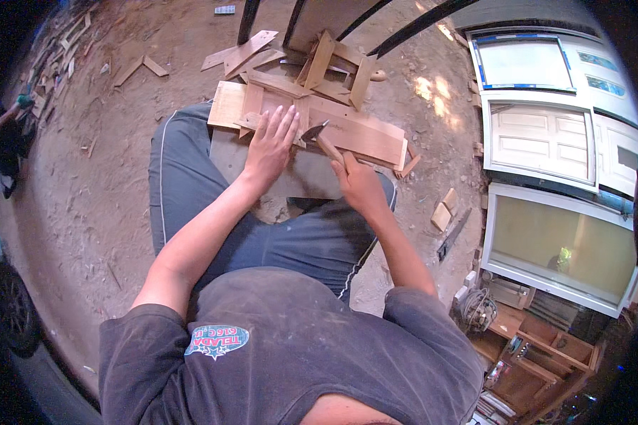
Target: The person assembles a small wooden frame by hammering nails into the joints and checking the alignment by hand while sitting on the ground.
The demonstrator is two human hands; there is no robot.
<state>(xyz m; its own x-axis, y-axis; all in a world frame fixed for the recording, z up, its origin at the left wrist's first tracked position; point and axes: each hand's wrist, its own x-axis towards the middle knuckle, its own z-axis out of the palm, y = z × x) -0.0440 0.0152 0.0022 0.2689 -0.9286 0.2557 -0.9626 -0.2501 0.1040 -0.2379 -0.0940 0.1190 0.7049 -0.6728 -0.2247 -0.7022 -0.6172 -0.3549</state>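
Across my lap, on a grey board (pixel 312 185), lie flat wooden planks (pixel 354 134) with shorter wood pieces set over them. My left hand (pixel 273 142) rests on the wood, fingers stretched out and palm down. In my right hand (pixel 354 180) is a hammer (pixel 327 145), gripped by its wooden handle. Its dark head is just right of my left fingertips, low over the planks; whether it touches the wood I cannot tell. Beyond the planks stands a small assembled wooden frame (pixel 321 62), with loose slats (pixel 241 53) beside it.
A handsaw (pixel 454 234) and small wood blocks (pixel 443 210) lie on the dirt floor to my right. Farther right are white framed panels (pixel 556 244) and a wooden shelf unit (pixel 539 361). Dark metal legs (pixel 248 21) stand ahead. A vehicle wheel (pixel 10 304) shows at far left.
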